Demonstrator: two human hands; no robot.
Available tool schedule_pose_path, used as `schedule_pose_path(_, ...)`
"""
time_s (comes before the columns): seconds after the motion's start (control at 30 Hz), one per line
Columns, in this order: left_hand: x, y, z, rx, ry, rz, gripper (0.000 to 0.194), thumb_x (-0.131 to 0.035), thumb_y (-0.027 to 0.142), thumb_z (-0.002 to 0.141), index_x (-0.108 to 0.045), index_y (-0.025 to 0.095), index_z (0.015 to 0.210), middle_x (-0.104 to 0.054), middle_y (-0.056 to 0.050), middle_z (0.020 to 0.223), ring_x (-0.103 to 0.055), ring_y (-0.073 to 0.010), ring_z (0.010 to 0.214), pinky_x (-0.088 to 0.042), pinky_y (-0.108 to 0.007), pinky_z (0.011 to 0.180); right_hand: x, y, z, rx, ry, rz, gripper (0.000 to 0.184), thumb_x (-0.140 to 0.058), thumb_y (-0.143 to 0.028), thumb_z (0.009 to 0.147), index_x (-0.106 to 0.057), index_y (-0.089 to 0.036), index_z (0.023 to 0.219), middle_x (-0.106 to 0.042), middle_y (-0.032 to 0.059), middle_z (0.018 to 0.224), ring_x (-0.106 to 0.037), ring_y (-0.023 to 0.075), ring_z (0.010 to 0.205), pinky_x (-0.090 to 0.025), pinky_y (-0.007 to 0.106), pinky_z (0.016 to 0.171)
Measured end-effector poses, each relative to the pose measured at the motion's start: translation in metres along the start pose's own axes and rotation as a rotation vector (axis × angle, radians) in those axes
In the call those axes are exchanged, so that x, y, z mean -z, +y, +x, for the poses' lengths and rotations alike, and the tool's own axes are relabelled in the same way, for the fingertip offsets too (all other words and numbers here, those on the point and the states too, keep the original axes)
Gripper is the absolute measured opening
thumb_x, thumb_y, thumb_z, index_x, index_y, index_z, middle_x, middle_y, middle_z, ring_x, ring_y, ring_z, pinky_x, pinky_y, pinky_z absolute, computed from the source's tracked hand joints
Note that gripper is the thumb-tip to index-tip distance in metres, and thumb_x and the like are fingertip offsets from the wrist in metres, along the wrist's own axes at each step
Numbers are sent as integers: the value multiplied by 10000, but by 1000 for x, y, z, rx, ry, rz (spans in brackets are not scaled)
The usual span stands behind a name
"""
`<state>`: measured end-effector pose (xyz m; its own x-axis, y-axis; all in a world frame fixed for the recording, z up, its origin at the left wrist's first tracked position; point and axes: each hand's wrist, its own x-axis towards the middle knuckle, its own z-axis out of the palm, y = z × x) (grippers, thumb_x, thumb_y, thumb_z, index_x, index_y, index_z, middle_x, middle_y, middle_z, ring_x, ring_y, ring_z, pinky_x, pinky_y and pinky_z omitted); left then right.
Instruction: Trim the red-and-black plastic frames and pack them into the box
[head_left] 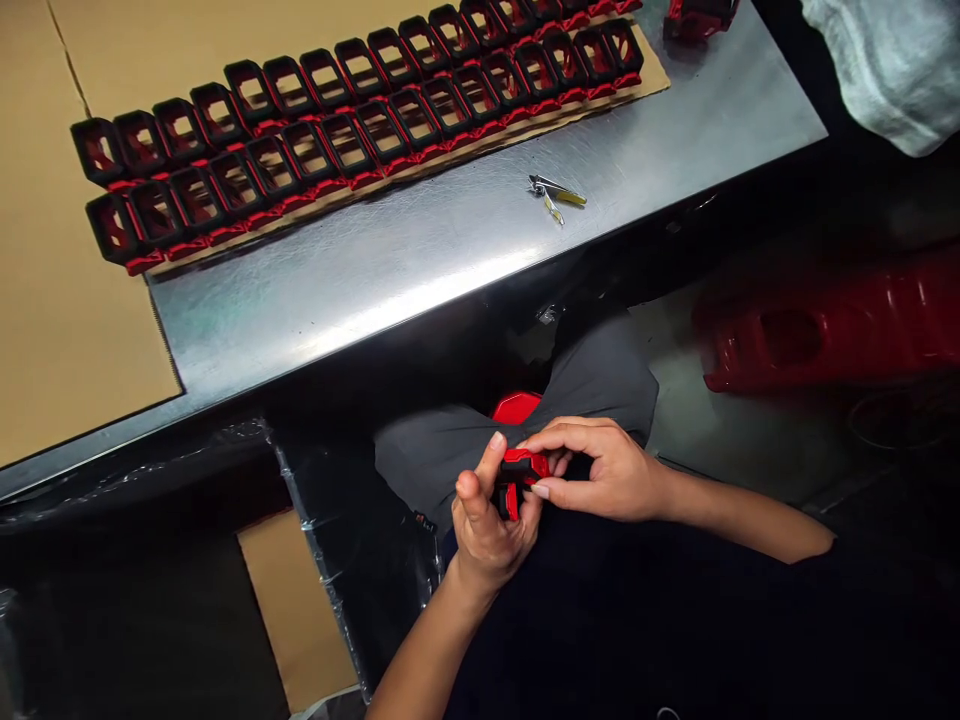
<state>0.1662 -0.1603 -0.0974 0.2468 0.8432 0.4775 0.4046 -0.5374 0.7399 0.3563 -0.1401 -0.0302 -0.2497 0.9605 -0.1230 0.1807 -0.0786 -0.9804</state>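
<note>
Over my lap, both hands are on one small red and black plastic part. My left hand holds it from below and the left, with the thumb and a finger pointing up beside it. From the right, my right hand grips the part between the fingertips and thumb. The fingers cover some of its outline. On the metal tabletop beyond, a nail clipper with a yellowish lever lies spread apart.
Two rows of red and black plastic frames stand on cardboard across the metal table. Another red part sits at the back right, near a white cloth. A red plastic stool is at the right.
</note>
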Motion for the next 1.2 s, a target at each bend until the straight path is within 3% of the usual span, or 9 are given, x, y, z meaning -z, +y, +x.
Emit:
schedule_pose_path(0.23, 1, -5, 3, -145, 8, -9, 1114, -713, 52, 801, 21, 258, 1613, -654, -182, 1345, -756, -155, 937, -636, -292, 770, 6, 8, -2, 24, -56, 137, 377, -700, -118, 809, -734, -204, 1174, -758, 54, 1036, -739, 140, 821, -625, 229, 726)
schedule_pose_path(0.4, 5, 5, 14, -179, -30, -114, 1087, -707, 76, 812, 7, 224, 1619, -662, -198, 1325, -757, -175, 909, -646, -331, 778, 6, 22, -2, -167, -145, 456, 366, -682, -139, 846, -715, -206, 1205, -775, 52, 1026, -762, 152, 862, -621, 255, 781)
schedule_pose_path(0.47, 7, 11, 18, -114, -76, -186, 1071, -724, 146, 840, 8, 204, 1620, -624, -234, 1368, -754, -180, 887, -650, -343, 773, 4, 27, 0, -272, -184, 603, 323, -722, -217, 853, -721, -178, 1173, -776, 57, 984, -756, 156, 860, -616, 253, 768)
schedule_pose_path(0.6, 13, 23, 22, 165, -90, -257, 1073, -771, 335, 853, -31, 223, 1621, -607, -231, 1377, -702, -116, 689, -638, -281, 658, -1, 31, 4, -525, -252, 869, 392, -789, -374, 816, -723, -123, 1110, -754, 48, 842, -707, 116, 653, -577, 181, 561)
schedule_pose_path(0.73, 19, 26, 23, 363, -103, -256, 1050, -769, 436, 843, -76, 270, 1614, -632, -179, 1340, -662, -106, 656, -617, -262, 603, -4, 27, 5, -599, -180, 963, 458, -850, -413, 766, -694, -131, 1090, -731, 29, 844, -649, 71, 547, -533, 143, 479)
schedule_pose_path(0.9, 21, 26, 22, 398, -212, -238, 973, -731, 331, 856, -119, 265, 1609, -612, -159, 1357, -676, -119, 724, -626, -282, 671, -7, 14, 11, -545, -81, 876, 447, -896, -403, 720, -662, -138, 994, -668, -35, 692, -599, 54, 501, -503, 137, 463)
schedule_pose_path(1.07, 19, 23, 24, 394, -221, -90, 790, -732, 248, 774, -418, 223, 1498, -638, -120, 1263, -694, -233, 1055, -612, -381, 905, -9, 6, 18, -508, -167, 643, 405, -840, -451, 759, -713, -136, 980, -664, -28, 640, -599, 76, 507, -511, 173, 479)
schedule_pose_path(1.13, 21, 22, 26, 490, -210, -128, 713, -735, 268, 759, -500, 223, 1431, -627, -116, 1279, -691, -242, 1079, -623, -350, 859, 0, 2, 24, -364, -99, 394, 354, -755, -474, 834, -745, -148, 972, -679, -11, 631, -613, 103, 511, -528, 212, 490)
schedule_pose_path(1.2, 24, 21, 28, 614, -202, -201, 669, -742, 305, 756, -540, 231, 1390, -597, -117, 1344, -698, -233, 1064, -627, -316, 810, 21, -4, 38, -171, 86, 106, 296, -682, -441, 897, -768, -167, 968, -724, 23, 714, -667, 143, 622, -576, 272, 604)
